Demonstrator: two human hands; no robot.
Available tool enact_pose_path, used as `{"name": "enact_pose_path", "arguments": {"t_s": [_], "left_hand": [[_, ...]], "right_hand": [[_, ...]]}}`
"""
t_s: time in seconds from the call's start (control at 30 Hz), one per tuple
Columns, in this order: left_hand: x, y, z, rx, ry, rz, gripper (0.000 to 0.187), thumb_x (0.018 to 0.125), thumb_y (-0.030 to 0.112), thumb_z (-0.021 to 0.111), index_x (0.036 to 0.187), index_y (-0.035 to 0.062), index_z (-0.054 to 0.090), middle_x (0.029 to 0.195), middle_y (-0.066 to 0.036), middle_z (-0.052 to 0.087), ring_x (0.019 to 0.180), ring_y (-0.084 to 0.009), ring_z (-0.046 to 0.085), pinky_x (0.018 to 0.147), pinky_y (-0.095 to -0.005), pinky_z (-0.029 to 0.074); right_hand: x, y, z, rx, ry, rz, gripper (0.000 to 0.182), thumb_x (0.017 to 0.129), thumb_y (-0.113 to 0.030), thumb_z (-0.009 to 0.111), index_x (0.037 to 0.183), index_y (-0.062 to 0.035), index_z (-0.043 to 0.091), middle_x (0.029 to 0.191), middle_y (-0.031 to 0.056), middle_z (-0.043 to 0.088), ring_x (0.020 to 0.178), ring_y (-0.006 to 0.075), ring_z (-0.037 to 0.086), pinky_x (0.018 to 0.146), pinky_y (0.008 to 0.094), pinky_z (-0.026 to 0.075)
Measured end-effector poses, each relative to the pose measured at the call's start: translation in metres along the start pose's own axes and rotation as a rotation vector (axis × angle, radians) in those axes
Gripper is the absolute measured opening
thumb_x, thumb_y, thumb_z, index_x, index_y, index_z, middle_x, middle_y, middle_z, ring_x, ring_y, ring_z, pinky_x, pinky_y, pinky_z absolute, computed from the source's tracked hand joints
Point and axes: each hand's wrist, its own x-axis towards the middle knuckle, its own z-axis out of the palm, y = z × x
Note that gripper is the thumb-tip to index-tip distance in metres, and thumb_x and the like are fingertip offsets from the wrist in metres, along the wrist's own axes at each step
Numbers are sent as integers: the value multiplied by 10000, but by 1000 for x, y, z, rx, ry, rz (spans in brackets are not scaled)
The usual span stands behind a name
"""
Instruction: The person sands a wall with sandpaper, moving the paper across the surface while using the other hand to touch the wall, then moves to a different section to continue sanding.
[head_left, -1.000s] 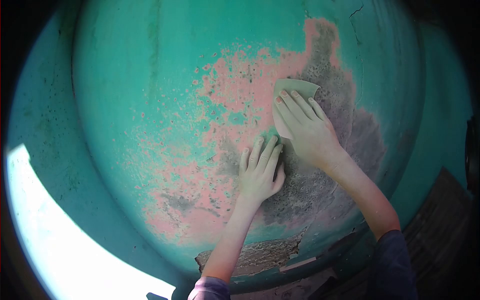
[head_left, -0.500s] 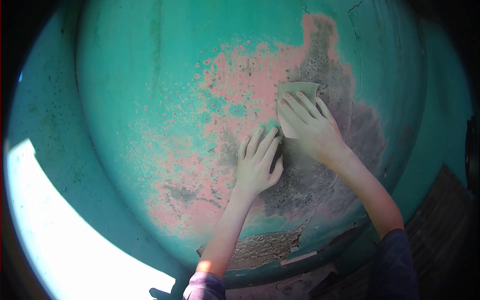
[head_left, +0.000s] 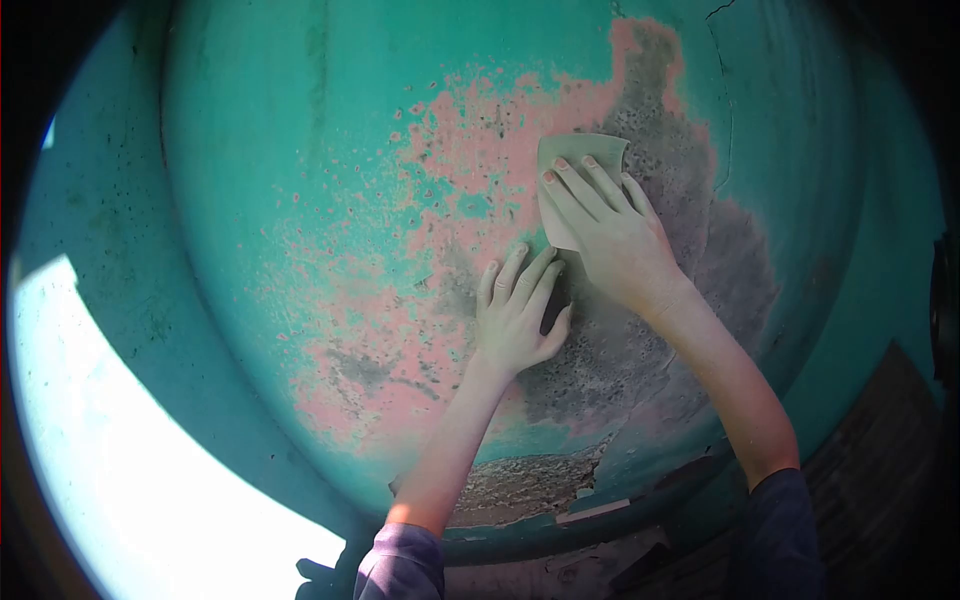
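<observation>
A green curved wall (head_left: 260,110) carries a worn patch of pink and dark grey (head_left: 450,150). My right hand (head_left: 615,230) lies over a pale grey-green sheet (head_left: 585,147), pressing it flat against the patch with the fingers spread on top. The sheet's upper right corner curls slightly. Below and to the left, my left hand (head_left: 517,315) rests on the patch with its fingers apart and nothing in it. Its fingertips are close to the sheet's lower edge. What lies under my right palm is hidden.
Broken, rough material (head_left: 530,488) shows along the wall's lower edge. A thin crack (head_left: 725,100) runs down the upper right. Bright light (head_left: 130,450) fills the lower left. Dark boards (head_left: 880,440) stand at the lower right.
My right hand and the sheet have moved up and slightly left across the patch. My left hand has stayed at nearly the same place. The view has shifted a little.
</observation>
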Motion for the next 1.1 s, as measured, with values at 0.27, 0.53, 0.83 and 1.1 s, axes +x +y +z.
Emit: {"name": "enact_pose_path", "arguments": {"t_s": [0.27,0.53,0.83,1.1], "left_hand": [[0,1,1,4,10,1,599,808,330,717,1335,67,610,1432,-82,566,1422,-305,411,1188,-515,243],[1,-1,-2,5,-4,10,594,815,321,712,1342,70,602,1442,-79,556,1423,-307,412,1193,-515,242],[-13,-17,-26,42,-69,-16,591,857,257,674,1433,168,573,1522,-87,494,1457,-324,378,1201,-551,216],[-20,-36,-26,274,45,-98,588,894,244,614,1479,218,553,1579,-87,451,1485,-336,365,1176,-582,230]], "right_hand": [[4,-11,-2,-21,-3,1,596,861,-99,611,1452,-99,539,1518,69,518,1394,284,484,1133,475,363],[-9,-1,-2,-57,-56,-10,624,862,-109,608,1478,-105,507,1554,68,470,1418,288,450,1136,496,348],[-25,-2,-1,-23,-98,45,664,881,-116,592,1527,-109,441,1566,70,456,1437,284,431,1166,525,312],[12,-9,2,-21,18,130,678,881,-107,596,1537,-104,424,1577,62,443,1451,265,418,1177,569,282]]}}
